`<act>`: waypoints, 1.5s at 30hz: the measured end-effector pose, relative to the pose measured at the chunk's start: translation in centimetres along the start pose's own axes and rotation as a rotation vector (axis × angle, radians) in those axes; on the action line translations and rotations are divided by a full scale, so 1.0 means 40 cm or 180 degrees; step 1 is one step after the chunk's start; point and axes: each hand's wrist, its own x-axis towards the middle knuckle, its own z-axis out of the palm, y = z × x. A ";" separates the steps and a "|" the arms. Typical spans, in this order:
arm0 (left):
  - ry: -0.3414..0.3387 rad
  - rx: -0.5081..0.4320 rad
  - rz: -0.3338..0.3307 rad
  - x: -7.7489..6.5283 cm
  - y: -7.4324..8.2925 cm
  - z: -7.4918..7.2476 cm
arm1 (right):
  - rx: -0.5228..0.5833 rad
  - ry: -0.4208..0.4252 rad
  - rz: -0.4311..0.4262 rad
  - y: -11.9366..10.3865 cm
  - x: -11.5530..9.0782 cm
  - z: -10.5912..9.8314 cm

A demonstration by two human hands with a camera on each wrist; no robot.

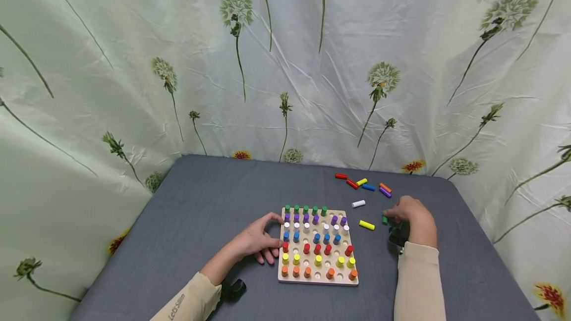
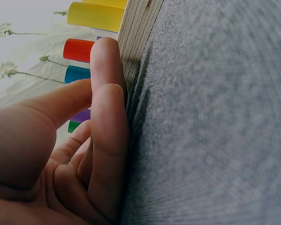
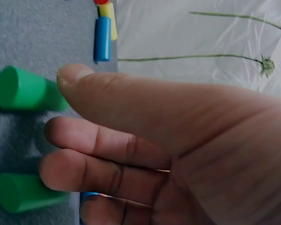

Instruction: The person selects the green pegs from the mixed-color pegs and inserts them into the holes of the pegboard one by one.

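A square wooden pegboard (image 1: 301,280) stands on the grey table, with rows of green, purple, white, blue, red, yellow and orange pegs upright in it. My left hand (image 1: 254,238) rests at its left edge, thumb and index finger spread against the side. In the left wrist view the fingers (image 2: 107,122) lie along the board's wooden side, near a red peg (image 2: 78,49). On the right, my right hand (image 1: 412,212) reaches down over loose green pegs (image 1: 384,220). The right wrist view shows the thumb tip overlapping one green peg (image 3: 23,89) and a fingertip beside another green peg (image 3: 28,192).
Between board and right hand lie a yellow peg (image 1: 367,225) and a white peg (image 1: 359,203). Farther back are loose red pegs (image 1: 341,176), a blue peg (image 1: 368,187), an orange peg (image 1: 385,187) and a purple peg (image 1: 385,192). A flowered curtain (image 1: 312,88) hangs behind the table.
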 end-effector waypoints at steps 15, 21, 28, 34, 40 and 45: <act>0.0036 0.0015 -0.0048 -0.003 -0.003 0.006 | 0.0248 0.0212 -0.0389 -0.029 0.016 0.023; 0.0043 0.0010 -0.0043 -0.004 -0.003 0.006 | 0.0635 0.0450 -0.1175 -0.051 0.030 0.034; 0.0031 0.0014 -0.0026 -0.003 -0.001 0.005 | 0.1270 0.0356 -0.1820 -0.073 0.033 0.038; 0.0021 -0.0002 -0.0010 0.000 -0.001 0.002 | 0.1528 0.0249 -0.1901 -0.088 0.026 0.040; 0.0019 0.0014 0.0011 0.001 -0.003 -0.001 | 0.1682 0.0037 -0.2065 -0.114 0.033 0.050; 0.0021 0.0021 0.0022 0.001 -0.002 -0.001 | 0.1663 -0.0168 -0.2177 -0.139 0.051 0.069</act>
